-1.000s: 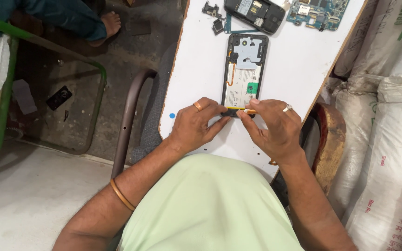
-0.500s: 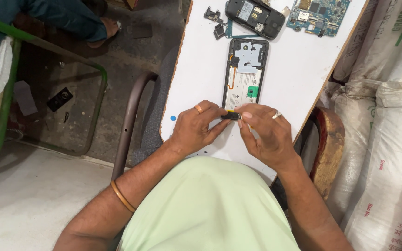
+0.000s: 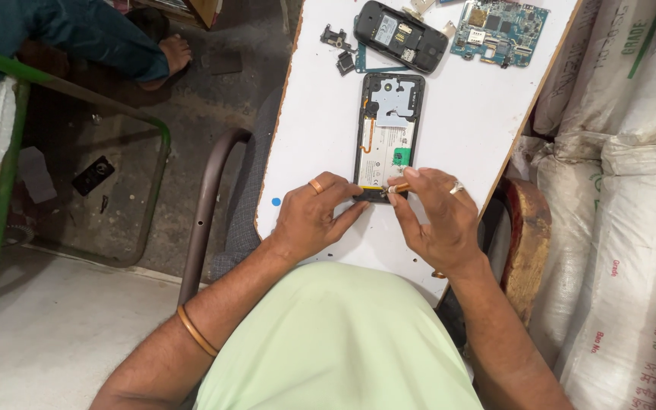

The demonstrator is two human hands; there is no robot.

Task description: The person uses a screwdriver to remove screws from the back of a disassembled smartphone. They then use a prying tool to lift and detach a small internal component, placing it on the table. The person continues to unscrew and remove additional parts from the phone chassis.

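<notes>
While the green chair frame (image 3: 9, 197) and a seated person's bare foot (image 3: 172, 55) fill the floor side on the left, the work sits on the white table (image 3: 320, 137), where an opened phone (image 3: 389, 137) lies flat with its back cover off. Its long axis runs straight away from the person, top end toward the far edge, bottom end nearest the body. The left hand (image 3: 309, 220) comes in from the near left, fingers curled loosely and the fingertips pressed against the phone's bottom left corner, pinning it to the table rather than gripping it. Just to the right, the right hand (image 3: 438, 220) pinches a small orange-tipped tool (image 3: 396, 187) between thumb and forefinger, fingers narrow and closed on it, the tip touching the phone's bottom edge. So the phone extends forward from both sets of fingers, and the right hand is the one at the working point. Farther up the table lie a second dark phone (image 3: 400, 36), small black parts (image 3: 339, 49) and a blue circuit board (image 3: 499, 32). White sacks (image 3: 632, 152) stand stacked along the right.
</notes>
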